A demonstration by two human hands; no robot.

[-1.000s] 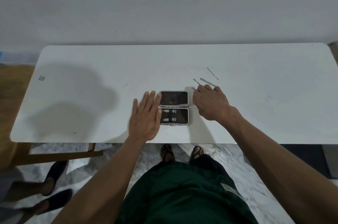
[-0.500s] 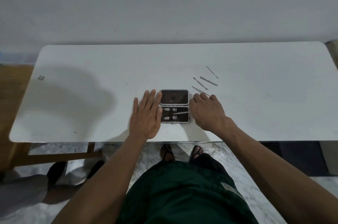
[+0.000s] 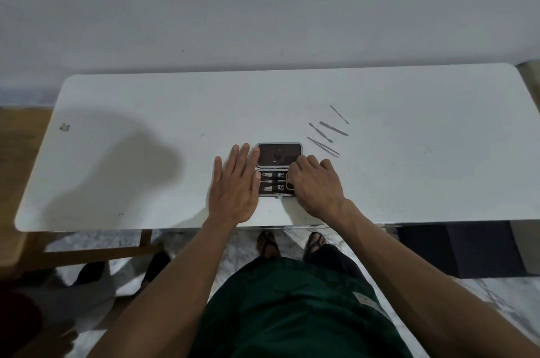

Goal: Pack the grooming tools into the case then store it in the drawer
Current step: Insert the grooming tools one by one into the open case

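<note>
The small grooming case (image 3: 279, 155) lies open on the white table (image 3: 146, 112), its dark lid half farther from me. Two nail clippers (image 3: 273, 181) sit in the near half. My left hand (image 3: 235, 185) rests flat on the table, fingertips touching the case's left edge. My right hand (image 3: 317, 185) covers the case's right end, fingers curled on a ring-handled metal tool (image 3: 290, 183) lying in the near half. Several loose tools lie right of the case: tweezers (image 3: 323, 147), a pusher (image 3: 320, 133), a file (image 3: 333, 128) and a thin pick (image 3: 339, 114).
The table's near edge runs just below my wrists. A wooden stool (image 3: 17, 240) stands at the left, and another person's feet in dark shoes (image 3: 90, 270) are beneath the table. A dark cabinet (image 3: 482, 249) sits under the table's right end.
My right hand came back from the loose tools with one metal tool and now presses it into the case's near half. My left hand stayed put.
</note>
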